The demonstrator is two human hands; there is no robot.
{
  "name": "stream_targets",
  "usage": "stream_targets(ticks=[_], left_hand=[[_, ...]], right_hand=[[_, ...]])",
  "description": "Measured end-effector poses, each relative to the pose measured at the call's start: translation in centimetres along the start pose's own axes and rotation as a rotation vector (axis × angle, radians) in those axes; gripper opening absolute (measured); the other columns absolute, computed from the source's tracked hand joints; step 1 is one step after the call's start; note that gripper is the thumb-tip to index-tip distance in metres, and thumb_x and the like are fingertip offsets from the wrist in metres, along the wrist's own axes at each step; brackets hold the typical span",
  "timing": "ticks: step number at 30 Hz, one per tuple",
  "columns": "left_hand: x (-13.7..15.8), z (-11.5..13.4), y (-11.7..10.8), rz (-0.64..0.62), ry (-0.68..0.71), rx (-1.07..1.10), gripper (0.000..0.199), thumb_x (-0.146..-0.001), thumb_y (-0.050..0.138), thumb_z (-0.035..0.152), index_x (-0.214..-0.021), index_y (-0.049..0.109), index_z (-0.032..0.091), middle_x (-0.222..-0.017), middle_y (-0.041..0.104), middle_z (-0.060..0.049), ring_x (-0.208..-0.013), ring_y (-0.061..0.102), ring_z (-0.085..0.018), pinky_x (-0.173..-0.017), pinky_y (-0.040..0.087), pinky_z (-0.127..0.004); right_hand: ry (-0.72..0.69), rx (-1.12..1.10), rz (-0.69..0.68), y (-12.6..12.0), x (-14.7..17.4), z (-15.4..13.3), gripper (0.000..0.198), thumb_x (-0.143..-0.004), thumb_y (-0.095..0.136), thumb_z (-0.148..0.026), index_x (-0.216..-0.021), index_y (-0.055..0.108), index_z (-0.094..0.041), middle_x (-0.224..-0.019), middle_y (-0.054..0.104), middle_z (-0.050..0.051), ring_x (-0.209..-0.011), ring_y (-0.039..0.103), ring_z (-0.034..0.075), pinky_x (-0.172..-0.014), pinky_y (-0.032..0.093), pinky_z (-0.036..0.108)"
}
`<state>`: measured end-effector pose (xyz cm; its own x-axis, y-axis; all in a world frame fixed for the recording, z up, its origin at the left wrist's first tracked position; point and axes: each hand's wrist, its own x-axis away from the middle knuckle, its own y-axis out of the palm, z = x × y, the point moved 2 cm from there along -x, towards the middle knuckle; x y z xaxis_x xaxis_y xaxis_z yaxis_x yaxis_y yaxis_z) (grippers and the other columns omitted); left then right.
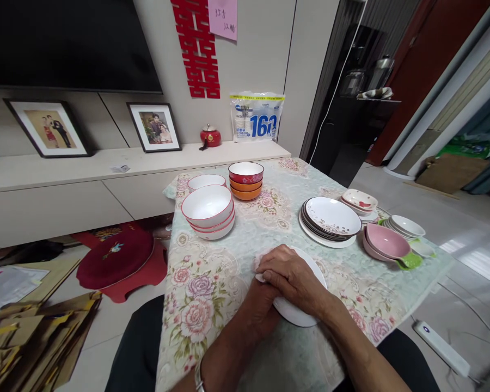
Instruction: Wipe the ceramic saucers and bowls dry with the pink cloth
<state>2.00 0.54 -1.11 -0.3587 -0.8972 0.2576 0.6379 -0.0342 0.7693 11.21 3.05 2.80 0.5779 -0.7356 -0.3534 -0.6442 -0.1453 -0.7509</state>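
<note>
My right hand (pixel 296 277) lies across my left hand (pixel 261 305), its fingers close together and curled over it. The left hand's fingers are mostly hidden underneath. A small pale patch (pixel 259 265) shows at the edge of the fingers; I cannot make out what it is. Both hands are over a round white plate (pixel 306 313) on the flowered tablecloth (pixel 212 332), covering its left part. Beyond them, to the right, stands a stack of plates (pixel 330 215), the top one white with a dark rim and a brown pattern.
Red-rimmed white bowls (pixel 208 209) and red and orange bowls (pixel 246 182) stand stacked toward the table's back left. Pink bowls (pixel 386 242), patterned square dishes (pixel 359 200) and small white bowls (pixel 406 226) are on the right. A red stool (pixel 118 256) stands left of the table.
</note>
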Motion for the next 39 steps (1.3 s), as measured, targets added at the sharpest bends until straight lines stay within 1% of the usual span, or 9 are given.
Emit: stream_targets(ticks=[4,8,13,16,19,22,26,33,39], left_hand=[[0.1,0.3,0.0,0.031,-0.03,-0.021,0.055,-0.052,0.07,-0.001,-0.103,0.068,0.018,-0.088,0.074,-0.005,-0.084,0.066,-0.024,-0.077,0.048,-0.034],[0.2,0.4,0.0,0.101,0.008,0.028,0.063,-0.055,0.077,0.006,-0.116,0.064,0.013,-0.098,0.075,-0.01,-0.096,0.067,-0.029,-0.084,0.049,-0.038],[0.0,0.4,-0.2,0.15,0.097,0.077,0.078,-0.058,0.081,0.012,-0.131,0.055,0.019,-0.109,0.074,-0.009,-0.102,0.067,-0.029,-0.09,0.048,-0.04],[-0.1,0.3,-0.2,0.138,0.07,0.072,0.077,-0.054,0.08,0.008,-0.128,0.058,0.019,-0.103,0.076,-0.008,-0.1,0.067,-0.03,-0.089,0.048,-0.04],[-0.1,0.0,-0.1,0.102,0.004,0.036,0.062,-0.054,0.076,0.005,-0.114,0.065,0.016,-0.093,0.076,-0.007,-0.091,0.068,-0.028,-0.082,0.049,-0.038],[0.0,-0.2,0.0,0.042,-0.035,0.013,0.046,-0.054,0.071,0.001,-0.097,0.069,0.017,-0.086,0.074,-0.004,-0.084,0.067,-0.024,-0.077,0.048,-0.034],[0.1,0.1,0.2,-0.035,-0.012,0.026,0.036,-0.056,0.068,0.0,-0.088,0.069,0.018,-0.091,0.074,-0.003,-0.094,0.066,-0.022,-0.083,0.048,-0.032],[0.1,0.3,-0.1,0.131,0.051,0.068,0.065,-0.054,0.076,0.005,-0.117,0.062,0.016,-0.1,0.074,-0.008,-0.095,0.066,-0.027,-0.082,0.049,-0.036],[-0.2,0.3,-0.1,0.12,0.098,0.107,0.079,-0.055,0.08,0.006,-0.129,0.056,0.02,-0.113,0.072,-0.009,-0.104,0.065,-0.028,-0.09,0.049,-0.039]], right_hand=[[0.156,0.064,0.115,-0.8,0.5,2.5,0.025,-0.099,0.047,-0.022,-0.1,0.071,-0.022,-0.106,0.069,0.005,-0.102,0.057,0.021,-0.093,0.043,0.036],[0.39,0.244,0.148,-1.7,1.8,6.0,0.029,-0.098,0.045,-0.023,-0.093,0.073,-0.018,-0.092,0.068,0.009,-0.093,0.058,0.023,-0.087,0.045,0.037],[0.48,0.356,0.165,-2.0,2.5,7.1,0.03,-0.098,0.044,-0.025,-0.097,0.073,-0.017,-0.09,0.066,0.011,-0.091,0.058,0.025,-0.084,0.047,0.038],[0.424,0.379,0.223,-1.5,2.0,6.1,0.028,-0.097,0.046,-0.024,-0.1,0.072,-0.015,-0.096,0.067,0.013,-0.096,0.057,0.027,-0.088,0.046,0.041],[0.281,0.3,0.252,-0.9,1.2,4.1,0.024,-0.096,0.049,-0.022,-0.104,0.071,-0.018,-0.105,0.067,0.012,-0.101,0.056,0.026,-0.091,0.046,0.041],[0.103,0.125,0.154,-0.4,0.4,1.5,0.022,-0.097,0.049,-0.022,-0.105,0.07,-0.023,-0.107,0.068,0.007,-0.102,0.058,0.023,-0.091,0.047,0.038],[-0.036,-0.038,0.016,-0.2,0.0,-0.1,0.022,-0.1,0.048,-0.024,-0.105,0.07,-0.025,-0.108,0.07,0.003,-0.102,0.06,0.019,-0.093,0.046,0.036],[0.304,0.189,0.169,-1.4,1.3,5.3,0.026,-0.096,0.048,-0.023,-0.098,0.074,-0.02,-0.101,0.069,0.009,-0.1,0.06,0.023,-0.091,0.048,0.039],[0.458,0.285,0.244,-2.0,2.4,6.9,0.028,-0.095,0.048,-0.023,-0.1,0.074,-0.018,-0.095,0.068,0.011,-0.095,0.061,0.025,-0.086,0.049,0.039]])
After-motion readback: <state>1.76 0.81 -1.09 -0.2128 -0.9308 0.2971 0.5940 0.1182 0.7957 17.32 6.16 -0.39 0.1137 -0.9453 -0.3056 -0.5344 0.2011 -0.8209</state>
